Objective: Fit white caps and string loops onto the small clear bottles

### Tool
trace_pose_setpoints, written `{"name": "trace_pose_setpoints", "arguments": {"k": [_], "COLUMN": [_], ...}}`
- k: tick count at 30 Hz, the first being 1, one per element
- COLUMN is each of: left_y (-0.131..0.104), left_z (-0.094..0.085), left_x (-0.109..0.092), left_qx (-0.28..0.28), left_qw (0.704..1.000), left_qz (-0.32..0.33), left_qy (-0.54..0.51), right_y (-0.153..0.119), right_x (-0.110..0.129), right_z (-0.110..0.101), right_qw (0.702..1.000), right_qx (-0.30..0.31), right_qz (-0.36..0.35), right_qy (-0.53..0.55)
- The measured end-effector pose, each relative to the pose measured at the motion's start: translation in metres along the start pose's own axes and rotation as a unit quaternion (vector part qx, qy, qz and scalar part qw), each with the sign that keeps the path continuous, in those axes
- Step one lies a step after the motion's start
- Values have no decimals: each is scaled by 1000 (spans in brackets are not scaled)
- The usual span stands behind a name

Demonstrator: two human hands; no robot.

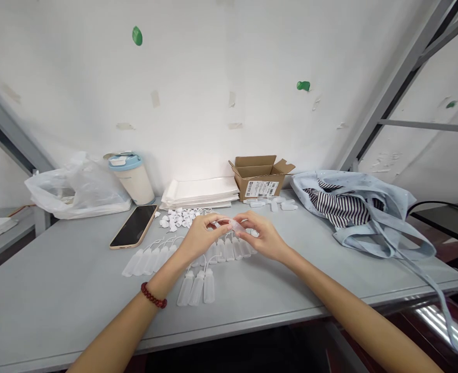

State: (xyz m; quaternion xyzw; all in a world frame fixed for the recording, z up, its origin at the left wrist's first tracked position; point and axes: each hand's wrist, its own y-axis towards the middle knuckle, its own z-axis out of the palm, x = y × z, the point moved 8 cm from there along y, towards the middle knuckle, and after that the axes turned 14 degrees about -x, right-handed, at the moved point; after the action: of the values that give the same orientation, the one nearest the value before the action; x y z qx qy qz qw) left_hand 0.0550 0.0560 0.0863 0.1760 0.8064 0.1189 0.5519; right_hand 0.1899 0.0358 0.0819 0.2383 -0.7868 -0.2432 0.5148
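In the middle of the view my right hand (pixel 263 237) is closed on a small translucent plastic bottle (pixel 235 226), which is tilted. Right beside it, my left hand (pixel 205 234) pinches the thin white tube (pixel 223 220) at the bottle's other end; the fingers partly hide where the two join. Beneath both hands lies a row of similar bottles (pixel 229 249) with thin tubes. Three more bottles (pixel 197 288) lie nearer the front edge, and another group of bottles (pixel 147 260) is to the left. White caps (pixel 180 218) sit in a loose pile behind my left hand.
A phone (pixel 134 227) lies left of the caps. Along the wall stand a plastic bag (pixel 77 184), a lidded cup (pixel 133 178), a paper stack (pixel 200 191) and an open cardboard box (pixel 260 178). Uncapped bottles (pixel 274 205) lie before the box. A blue cloth bag (pixel 392 194) occupies the right.
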Motion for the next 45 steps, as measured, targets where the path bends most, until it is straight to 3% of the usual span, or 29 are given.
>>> {"name": "trace_pose_setpoints", "arguments": {"k": [6, 13, 19, 26, 32, 40, 45], "left_y": [0, 2, 3, -9, -18, -28, -42], "left_z": [1, 0, -7, -5, 3, 2, -4], "left_x": [-1, -2, -2, -30, -39, -51, -57], "left_qx": [8, 7, -26, -66, -40, -41, -12], "left_qw": [1000, 1000, 1000, 977, 947, 908, 911], "left_qz": [-7, -10, -3, 199, 304, 391, 373], "left_qy": [0, 10, -5, 42, 94, 143, 177], "right_y": [-2, -3, -4, -10, -13, -13, -13], "right_x": [-3, -9, -15, -21, -20, -15, -16], "right_z": [3, 8, 13, 23, 27, 27, 24], "right_qw": [999, 991, 940, 859, 824, 829, 856], "right_qx": [8, 25, 55, 102, 107, 132, 162], "right_qz": [21, 104, 239, 328, 361, 352, 335], "right_qy": [26, 77, 237, 379, 423, 413, 358]}}
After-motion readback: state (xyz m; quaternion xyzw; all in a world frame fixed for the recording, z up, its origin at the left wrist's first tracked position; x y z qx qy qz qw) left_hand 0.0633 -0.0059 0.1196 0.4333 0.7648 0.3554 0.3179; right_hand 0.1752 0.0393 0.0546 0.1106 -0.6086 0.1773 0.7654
